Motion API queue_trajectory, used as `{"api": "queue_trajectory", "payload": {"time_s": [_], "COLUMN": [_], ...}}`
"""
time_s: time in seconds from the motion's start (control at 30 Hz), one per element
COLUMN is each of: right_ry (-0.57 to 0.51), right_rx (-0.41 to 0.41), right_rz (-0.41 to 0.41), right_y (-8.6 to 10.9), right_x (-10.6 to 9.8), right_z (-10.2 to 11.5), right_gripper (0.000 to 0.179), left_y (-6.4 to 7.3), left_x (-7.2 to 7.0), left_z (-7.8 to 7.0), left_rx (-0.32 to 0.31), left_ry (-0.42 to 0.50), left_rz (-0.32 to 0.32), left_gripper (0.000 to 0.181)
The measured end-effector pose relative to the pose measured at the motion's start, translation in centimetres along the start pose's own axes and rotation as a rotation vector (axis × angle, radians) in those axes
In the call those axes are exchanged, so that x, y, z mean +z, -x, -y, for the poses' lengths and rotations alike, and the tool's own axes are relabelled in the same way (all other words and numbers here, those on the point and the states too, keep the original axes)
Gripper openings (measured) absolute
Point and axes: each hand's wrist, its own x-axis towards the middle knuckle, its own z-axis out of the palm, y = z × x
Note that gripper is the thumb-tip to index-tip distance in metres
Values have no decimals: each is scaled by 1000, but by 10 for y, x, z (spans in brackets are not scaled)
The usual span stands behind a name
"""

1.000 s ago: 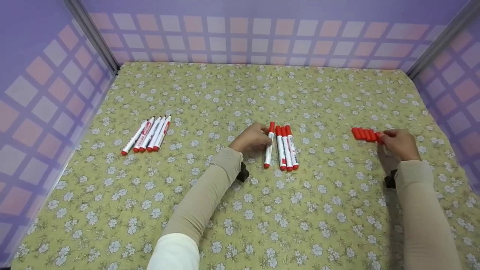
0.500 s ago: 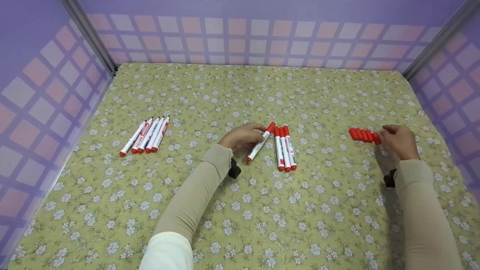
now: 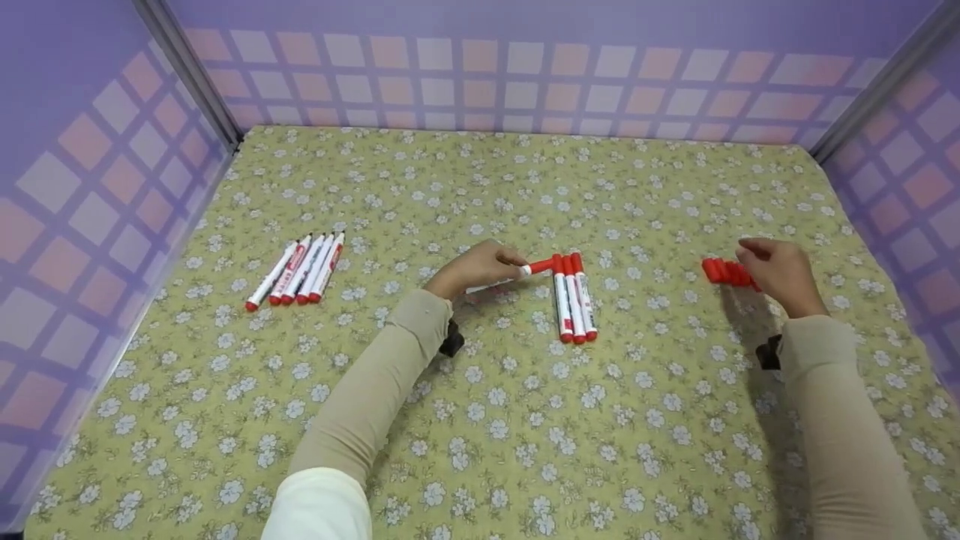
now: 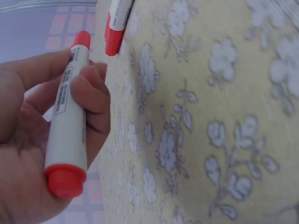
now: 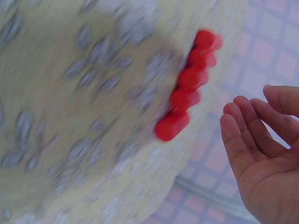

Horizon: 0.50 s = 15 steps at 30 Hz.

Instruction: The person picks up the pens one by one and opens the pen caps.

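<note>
My left hand (image 3: 480, 268) grips a white marker (image 4: 69, 112) between thumb and fingers, its red cap on. In the head view the marker lies nearly level, cap pointing right, overlapping the tops of 3 capped red markers (image 3: 574, 304) laid side by side. My right hand (image 3: 784, 276) hovers at the right over a row of several loose red marker caps (image 3: 721, 271). The right wrist view shows its fingers (image 5: 252, 126) apart from the caps, with nothing between them and the thumb.
Several uncapped white markers (image 3: 298, 270) with red ends lie in a slanted row at the left, dark tips pointing away. A yellow floral cloth (image 3: 480, 420) covers the table. Purple checked panels (image 3: 480, 67) enclose its back and sides.
My left hand lifted the marker from the left side of the row, drew left and turned it nearly level. My right hand let go of the end cap and rose slightly left.
</note>
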Motion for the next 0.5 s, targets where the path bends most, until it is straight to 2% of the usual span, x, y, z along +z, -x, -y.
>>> {"api": "queue_trajectory", "payload": {"time_s": [0.2, 0.4, 0.5], "right_ry": [-5, -1, -5], "right_rx": [-93, -218, -284], "right_rz": [78, 115, 132], "right_y": [3, 9, 11], "right_x": [9, 23, 30], "right_z": [26, 53, 67], "right_gripper": [60, 53, 50], "left_y": [7, 12, 14], "left_x": [2, 6, 7], "left_z": [0, -5, -6], "left_rx": [65, 67, 88], "left_ry": [-57, -141, -186], "left_rz": [-36, -63, -75], "left_gripper": [26, 26, 26]}}
